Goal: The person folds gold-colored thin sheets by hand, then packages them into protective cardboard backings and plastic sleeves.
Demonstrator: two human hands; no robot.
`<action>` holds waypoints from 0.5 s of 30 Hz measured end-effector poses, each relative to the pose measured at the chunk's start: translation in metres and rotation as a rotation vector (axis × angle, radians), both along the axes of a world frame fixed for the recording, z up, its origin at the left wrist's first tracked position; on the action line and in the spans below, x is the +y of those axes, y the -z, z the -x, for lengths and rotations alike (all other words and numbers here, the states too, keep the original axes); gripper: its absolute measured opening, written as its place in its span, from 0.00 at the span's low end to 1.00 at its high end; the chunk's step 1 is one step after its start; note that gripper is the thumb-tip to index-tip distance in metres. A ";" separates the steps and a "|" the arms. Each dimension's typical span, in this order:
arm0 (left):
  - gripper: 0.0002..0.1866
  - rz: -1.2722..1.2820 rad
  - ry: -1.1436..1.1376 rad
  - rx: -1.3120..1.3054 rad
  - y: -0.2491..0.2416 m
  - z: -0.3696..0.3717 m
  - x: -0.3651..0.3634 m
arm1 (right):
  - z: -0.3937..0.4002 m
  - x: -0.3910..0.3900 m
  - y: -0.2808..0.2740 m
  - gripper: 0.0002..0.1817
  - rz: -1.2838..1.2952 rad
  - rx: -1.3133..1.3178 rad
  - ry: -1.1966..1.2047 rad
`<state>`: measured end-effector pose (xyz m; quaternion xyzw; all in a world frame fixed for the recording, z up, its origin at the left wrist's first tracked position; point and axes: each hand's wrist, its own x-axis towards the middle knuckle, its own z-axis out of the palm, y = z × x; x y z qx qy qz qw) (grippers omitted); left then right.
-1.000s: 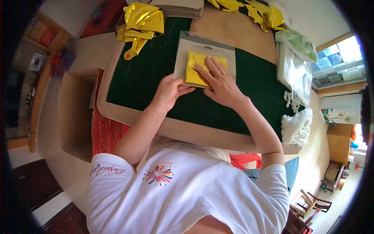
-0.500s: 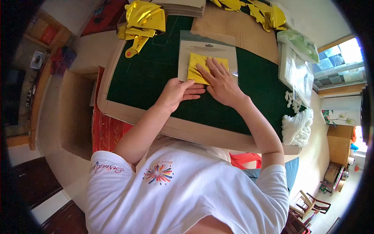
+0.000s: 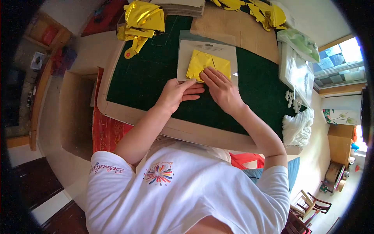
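Observation:
A folded gold foil balloon (image 3: 202,61) lies on a pale card inside a clear plastic sleeve (image 3: 185,54). My left hand (image 3: 175,94) is at its near left corner, the thumb pressed on the foil's edge and the other fingers stretched out below it. Over the near right edge, my right hand (image 3: 223,89) holds the foil with its fingers together and bent; its thumb is mostly hidden. Beneath both hands is a dark green mat (image 3: 148,82).
Unfolded gold foil (image 3: 145,19) is heaped at the far left, with more gold foil (image 3: 269,15) at the far right. Brown cardboard (image 3: 233,29) lies behind the sleeve. Clear plastic bags (image 3: 296,72) and white string (image 3: 298,126) line the right edge. An open carton (image 3: 80,113) stands left.
My right hand has drawn back from lying flat across the foil to its near edge, with fingers closer together. The foil has turned slightly. My left hand stays nearly still.

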<state>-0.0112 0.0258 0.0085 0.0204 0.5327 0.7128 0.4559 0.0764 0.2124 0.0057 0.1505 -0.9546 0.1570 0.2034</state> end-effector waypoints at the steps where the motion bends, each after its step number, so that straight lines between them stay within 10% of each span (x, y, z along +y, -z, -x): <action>1: 0.19 0.010 -0.002 0.022 -0.001 -0.001 0.000 | 0.000 0.000 -0.001 0.28 0.001 0.002 0.000; 15: 0.15 -0.497 -0.208 -0.200 0.023 -0.028 0.036 | -0.001 -0.001 -0.004 0.28 0.147 -0.037 0.014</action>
